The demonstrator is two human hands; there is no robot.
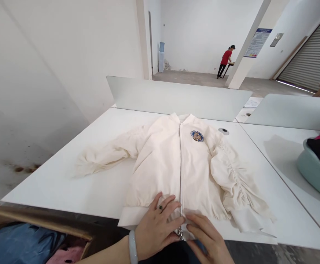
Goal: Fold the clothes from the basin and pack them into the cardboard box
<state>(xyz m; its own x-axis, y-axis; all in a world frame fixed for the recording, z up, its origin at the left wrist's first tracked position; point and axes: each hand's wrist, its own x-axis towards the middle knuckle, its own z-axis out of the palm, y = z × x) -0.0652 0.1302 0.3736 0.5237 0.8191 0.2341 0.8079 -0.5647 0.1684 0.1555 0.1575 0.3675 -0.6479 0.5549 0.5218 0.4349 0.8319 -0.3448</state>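
Observation:
A cream jacket [160,157] lies front side up on the white table [102,194], its sleeves spread to both sides and a round blue patch [197,136] on its chest. The front zipper [180,165] runs down the middle and looks closed along most of its length. My left hand [160,222] rests on the bottom of the jacket left of the zipper, fingers spread, thumb by the metal slider at the hem. Just right of the zipper, my right hand [206,236] has its fingers bent at the hem; what they pinch is hard to make out.
Beyond the table's back edge stands a low frosted divider [176,96]. A teal basket [317,174] of clothes is at the right. An open box [39,223] with clothes sits lower left. A person in red [226,58] stands far back.

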